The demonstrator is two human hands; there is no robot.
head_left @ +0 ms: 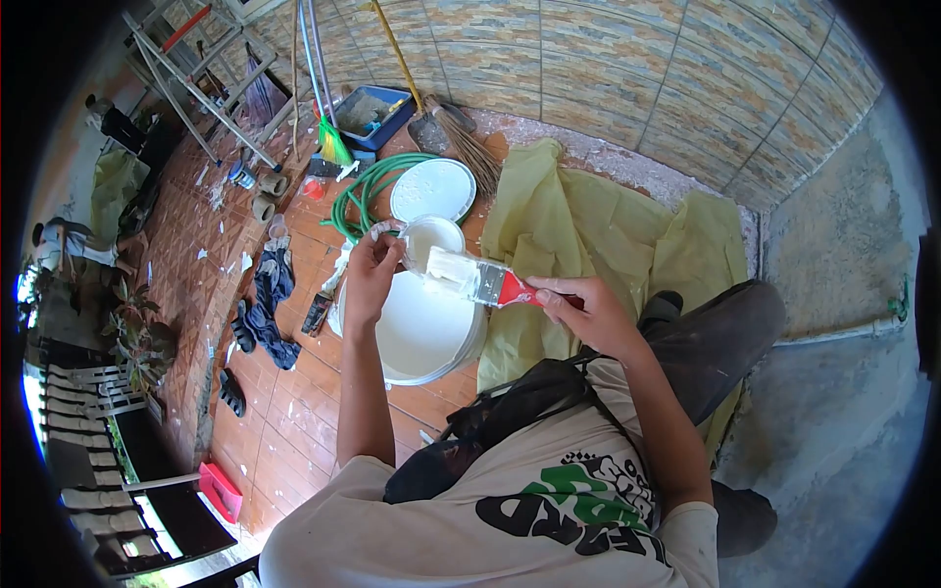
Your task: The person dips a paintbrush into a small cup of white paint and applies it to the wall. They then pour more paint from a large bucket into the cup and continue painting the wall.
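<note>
My right hand (586, 312) is closed around the red handle of a wide paintbrush (487, 282). White paint coats its bristles, which point left and lie close to the near rim of a small plastic cup (446, 231). My left hand (375, 257) grips that cup by its left side; white paint shows inside. Under both, a large bucket (477, 345) of white paint stands on the tiles, its surface partly covered by the brush and cup. A round white lid (432, 189) lies just beyond the cup.
Beyond the bucket are a coiled green hose (365, 196), brooms (461, 147) and a blue tray (377, 116). A yellowish sheet (588, 220) covers the floor on the right. Dark clothing (270, 304) lies left; a stepladder (201, 83) stands far left. Other people are in the left background.
</note>
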